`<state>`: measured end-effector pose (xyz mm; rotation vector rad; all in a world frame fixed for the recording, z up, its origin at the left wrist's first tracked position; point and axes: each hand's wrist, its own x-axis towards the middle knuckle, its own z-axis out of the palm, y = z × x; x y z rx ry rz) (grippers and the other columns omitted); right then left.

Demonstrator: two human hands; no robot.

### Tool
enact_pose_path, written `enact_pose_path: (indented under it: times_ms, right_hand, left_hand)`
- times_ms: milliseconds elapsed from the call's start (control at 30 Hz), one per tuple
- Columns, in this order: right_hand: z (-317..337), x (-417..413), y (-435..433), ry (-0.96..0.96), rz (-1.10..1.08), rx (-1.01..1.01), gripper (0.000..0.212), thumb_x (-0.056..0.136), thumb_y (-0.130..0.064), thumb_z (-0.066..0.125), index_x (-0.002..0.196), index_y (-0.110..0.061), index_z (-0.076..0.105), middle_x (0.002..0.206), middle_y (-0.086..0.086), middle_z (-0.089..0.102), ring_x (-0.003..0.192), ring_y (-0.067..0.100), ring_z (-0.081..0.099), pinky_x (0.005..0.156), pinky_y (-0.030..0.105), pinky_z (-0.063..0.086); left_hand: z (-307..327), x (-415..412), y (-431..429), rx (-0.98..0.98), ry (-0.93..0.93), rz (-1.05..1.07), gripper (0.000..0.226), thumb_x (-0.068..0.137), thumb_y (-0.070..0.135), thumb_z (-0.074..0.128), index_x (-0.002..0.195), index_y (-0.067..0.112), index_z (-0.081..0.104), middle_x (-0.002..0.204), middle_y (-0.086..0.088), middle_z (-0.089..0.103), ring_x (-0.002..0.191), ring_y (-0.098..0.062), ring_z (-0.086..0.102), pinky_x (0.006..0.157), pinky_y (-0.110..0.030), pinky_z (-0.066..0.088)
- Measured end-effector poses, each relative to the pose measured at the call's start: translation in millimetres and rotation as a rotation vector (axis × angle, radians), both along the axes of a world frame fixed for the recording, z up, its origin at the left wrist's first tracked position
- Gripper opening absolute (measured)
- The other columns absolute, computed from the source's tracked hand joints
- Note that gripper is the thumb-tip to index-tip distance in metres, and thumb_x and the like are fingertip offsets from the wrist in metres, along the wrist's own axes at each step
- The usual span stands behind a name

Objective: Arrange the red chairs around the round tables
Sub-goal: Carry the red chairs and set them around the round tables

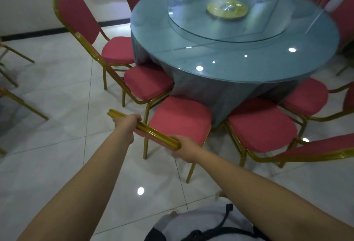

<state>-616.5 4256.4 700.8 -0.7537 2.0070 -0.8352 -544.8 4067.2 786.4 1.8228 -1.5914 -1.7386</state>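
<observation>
A: What are the hands holding?
B: The left hand (pixel 127 124) and right hand (pixel 184 147) each have their fingers curled tight round the gold top rail (pixel 153 131) of one red chair (pixel 180 120). They grip it apart, one toward each end.
A: Where does that chair sit?
B: Its seat lies just beyond the grip, its front edge against the draped round table (pixel 249 64). A left-side chair (pixel 148 81) stands just left of the grip and a right-side chair (pixel 262 127) just right, both seats pointing at the table.
</observation>
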Motion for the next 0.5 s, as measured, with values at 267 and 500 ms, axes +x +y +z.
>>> enact_pose_path:
  times_ms: [267, 500]
  right_hand:
    - [51.1, -31.6, 157.0, 0.208, -0.348, 0.058, 0.054, 0.086, -0.034, 0.074, 0.136, -0.024, 0.055, 0.137, -0.006, 0.051, 0.124, 0.008, 0.047, 0.103, 0.022, 0.035]
    - [96.8, -104.2, 340.3, 0.298, -0.971, 0.032, 0.043, 0.087, -0.028, 0.072, 0.129, -0.024, 0.061, 0.122, -0.003, 0.061, 0.097, 0.015, 0.064, 0.082, 0.036, 0.057]
  left_hand:
    - [-14.5, -57.7, 104.8, -0.628, 0.058, -1.004, 0.062, 0.082, 0.019, 0.068, 0.141, 0.018, 0.051, 0.146, -0.010, 0.045, 0.135, -0.026, 0.042, 0.111, -0.035, 0.034]
    - [-26.1, -135.4, 250.0, -0.423, 0.138, -1.495, 0.060, 0.083, 0.012, 0.069, 0.140, 0.017, 0.052, 0.139, -0.008, 0.055, 0.125, -0.022, 0.054, 0.091, -0.019, 0.039]
